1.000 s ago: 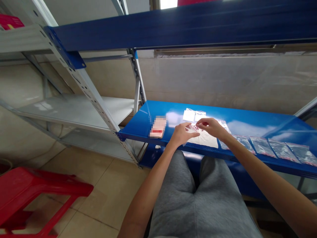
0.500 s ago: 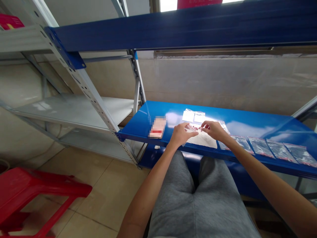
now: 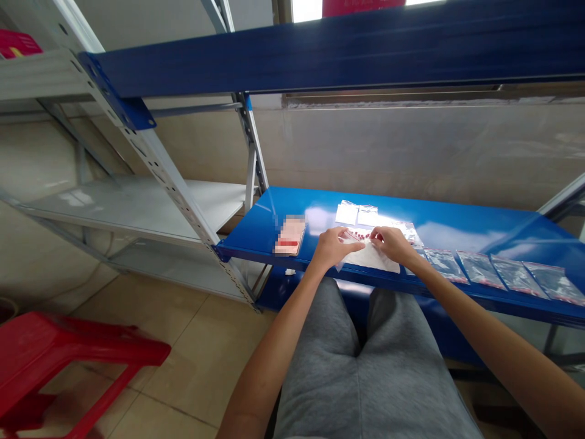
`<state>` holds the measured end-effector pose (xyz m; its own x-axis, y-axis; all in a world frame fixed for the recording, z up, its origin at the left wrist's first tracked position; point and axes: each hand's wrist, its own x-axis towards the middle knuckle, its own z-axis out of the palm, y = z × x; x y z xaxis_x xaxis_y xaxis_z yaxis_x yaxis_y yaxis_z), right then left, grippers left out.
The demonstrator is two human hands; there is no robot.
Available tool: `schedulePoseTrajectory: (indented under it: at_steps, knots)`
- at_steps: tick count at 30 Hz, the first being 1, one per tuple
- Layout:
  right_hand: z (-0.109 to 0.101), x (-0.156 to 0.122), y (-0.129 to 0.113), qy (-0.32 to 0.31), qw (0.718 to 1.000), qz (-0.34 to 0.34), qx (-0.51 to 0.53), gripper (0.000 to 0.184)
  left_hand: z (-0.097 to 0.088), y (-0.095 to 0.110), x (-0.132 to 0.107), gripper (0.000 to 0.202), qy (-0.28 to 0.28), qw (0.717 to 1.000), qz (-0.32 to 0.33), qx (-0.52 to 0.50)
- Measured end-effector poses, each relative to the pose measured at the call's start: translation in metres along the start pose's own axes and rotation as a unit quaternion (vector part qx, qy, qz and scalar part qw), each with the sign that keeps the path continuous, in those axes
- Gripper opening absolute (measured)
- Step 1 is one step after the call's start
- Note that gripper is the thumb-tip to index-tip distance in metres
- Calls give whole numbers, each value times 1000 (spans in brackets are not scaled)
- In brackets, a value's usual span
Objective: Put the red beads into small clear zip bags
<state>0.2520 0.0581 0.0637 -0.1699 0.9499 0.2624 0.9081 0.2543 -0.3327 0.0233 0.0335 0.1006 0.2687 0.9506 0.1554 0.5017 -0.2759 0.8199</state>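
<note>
My left hand (image 3: 329, 249) is closed around a small clear zip bag (image 3: 339, 266), its thumb stretched along the bag's red-edged mouth. Close by on the right, my right hand (image 3: 390, 241) has its fingertips pinched together beside several small red beads (image 3: 362, 236). Whatever the fingertips hold is too small to make out. Both hands are over a white cloth or paper sheet (image 3: 375, 258) at the front of the blue shelf (image 3: 315, 199). Part of the bag is hidden by the left hand.
Several filled zip bags (image 3: 479, 269) lie in a row to the right. Behind my hands are flat bags (image 3: 347, 213). A phone-like object (image 3: 290, 236), partly blurred, lies left. A blue beam (image 3: 320, 58) crosses above; a red stool (image 3: 68, 347) stands at lower left.
My right hand has shifted slightly down and its fingertips have drawn closer together near the beads. My left hand keeps its hold on the bag.
</note>
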Motion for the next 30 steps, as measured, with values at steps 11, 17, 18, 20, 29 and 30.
schedulePoseTrajectory:
  at_steps: [11,17,18,20,29,30]
  knots:
    - [-44,4,-56,-134,949,-42,281,36,2,-1,0,54,-39,998,7,-43]
    - [-35,3,-37,-80,966,-28,245,34,1,-7,2,59,-40,998,20,-43]
    - [-33,3,-29,-55,975,-23,216,31,0,-7,2,60,-39,998,17,-42]
    - [-28,3,-14,-15,989,1,150,25,-4,-6,2,63,-30,999,4,-42]
    - [-8,-1,19,1,998,42,40,13,-10,-2,1,64,-20,998,-17,-48]
    - [-6,-1,20,2,998,41,39,13,-10,-2,0,64,-19,999,-18,-48]
